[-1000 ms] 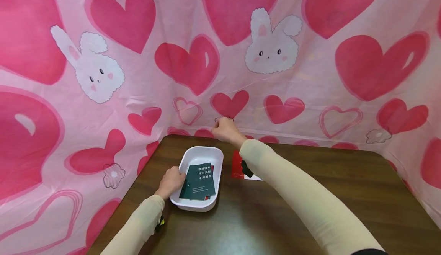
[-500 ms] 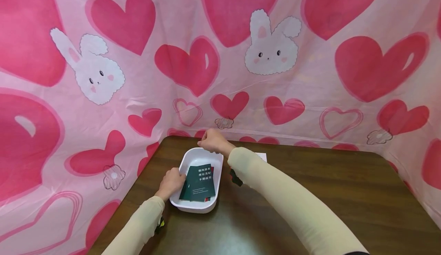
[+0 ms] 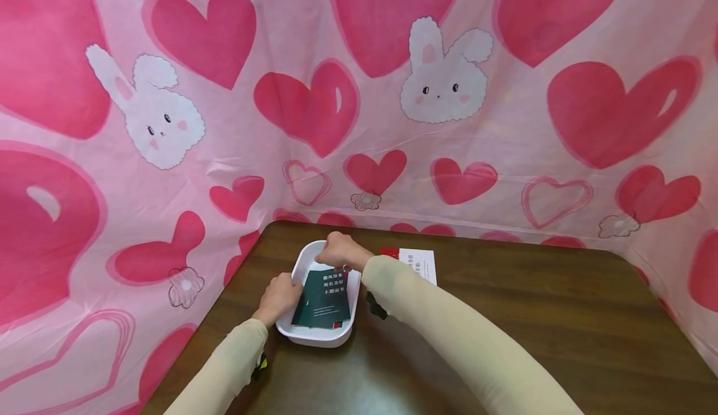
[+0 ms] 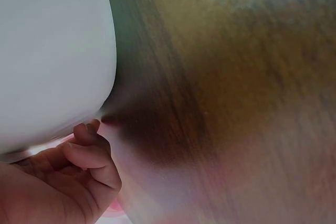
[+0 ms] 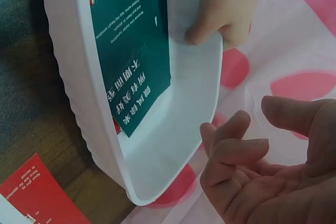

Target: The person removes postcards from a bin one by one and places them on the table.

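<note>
My left hand (image 3: 280, 298) grips the left rim of a white plastic tray (image 3: 357, 300). In the right wrist view its thumb lies over the tray's inner wall, and in the left wrist view its fingers (image 4: 89, 156) curl under the outside. Inside lies a small stack of dark green printed cards (image 3: 322, 303), with a bit of red card showing beneath. Over the tray's far end hovers my right hand (image 3: 342, 252). Its thumb stands apart from the loosely bent fingers in the right wrist view, with nothing between them.
To the tray's right, a red card (image 5: 42, 192) and a white card (image 3: 419, 262) with print lie on the brown wooden table (image 3: 505, 315), partly behind the right sleeve. A pink heart-and-rabbit cloth (image 3: 381, 128) hangs along the table's back and left side.
My right hand has come from beyond the table's back edge down and left to the tray's far end. The red and white cards show more. My left hand stays on the tray.
</note>
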Tool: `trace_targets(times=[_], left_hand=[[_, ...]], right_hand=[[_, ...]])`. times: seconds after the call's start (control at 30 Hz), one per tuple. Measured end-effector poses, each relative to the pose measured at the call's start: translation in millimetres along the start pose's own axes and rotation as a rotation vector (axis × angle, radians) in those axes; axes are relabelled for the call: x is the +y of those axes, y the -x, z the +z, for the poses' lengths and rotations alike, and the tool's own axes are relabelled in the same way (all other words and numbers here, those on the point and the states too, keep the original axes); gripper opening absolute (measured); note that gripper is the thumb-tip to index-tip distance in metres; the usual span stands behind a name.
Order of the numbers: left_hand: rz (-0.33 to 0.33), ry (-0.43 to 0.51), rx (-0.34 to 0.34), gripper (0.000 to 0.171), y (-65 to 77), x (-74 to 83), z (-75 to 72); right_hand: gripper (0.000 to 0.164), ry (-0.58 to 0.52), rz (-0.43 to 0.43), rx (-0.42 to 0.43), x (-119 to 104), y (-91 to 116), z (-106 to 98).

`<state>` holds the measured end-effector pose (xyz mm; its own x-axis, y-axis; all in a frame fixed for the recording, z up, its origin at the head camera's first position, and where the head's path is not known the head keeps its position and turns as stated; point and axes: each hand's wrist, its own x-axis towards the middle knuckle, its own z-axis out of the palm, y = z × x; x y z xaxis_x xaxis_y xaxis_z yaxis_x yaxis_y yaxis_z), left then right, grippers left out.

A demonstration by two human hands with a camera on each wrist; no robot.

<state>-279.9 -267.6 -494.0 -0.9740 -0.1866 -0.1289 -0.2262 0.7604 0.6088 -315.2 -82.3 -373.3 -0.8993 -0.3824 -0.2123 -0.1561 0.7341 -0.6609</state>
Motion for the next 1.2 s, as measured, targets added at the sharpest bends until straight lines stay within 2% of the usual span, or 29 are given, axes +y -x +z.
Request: trace_targets(times=[0.17,0.33,0.57,0.73,0.9,1.2], left_hand=[[-0.009,0.006,-0.005,0.032,-0.8,-1.0,-0.4],[0.004,0.007,-0.009,0.032,-1.7,-1.3,-1.2],[0.026,-0.013,-0.006,0.029,-1.0,-0.6,-2.7],[0.024,-0.011,-0.009,0.03,-0.5,-0.3,-2.6],[0.02,-0.023,-0.009,0.031,-0.4,0.1,-2.2],[0.024,-0.015,-0.014,0.03,2.0,-0.4,-2.9]], right_hand=[[0.033,-0.018,0.048,-0.014,2.0,-2.1,3.1],[0.026,-0.091,0.099,-0.095,8.3,-1.2,7.3],[0.048,-0.266,0.156,-0.233,16.2,1.7,11.9],[0.047,-0.355,0.183,-0.294,18.5,1.4,14.4],[0.051,-0.374,0.209,-0.309,22.4,3.0,22.4],[0.048,-0.37,0.228,-0.323,28.4,5.4,34.9]])
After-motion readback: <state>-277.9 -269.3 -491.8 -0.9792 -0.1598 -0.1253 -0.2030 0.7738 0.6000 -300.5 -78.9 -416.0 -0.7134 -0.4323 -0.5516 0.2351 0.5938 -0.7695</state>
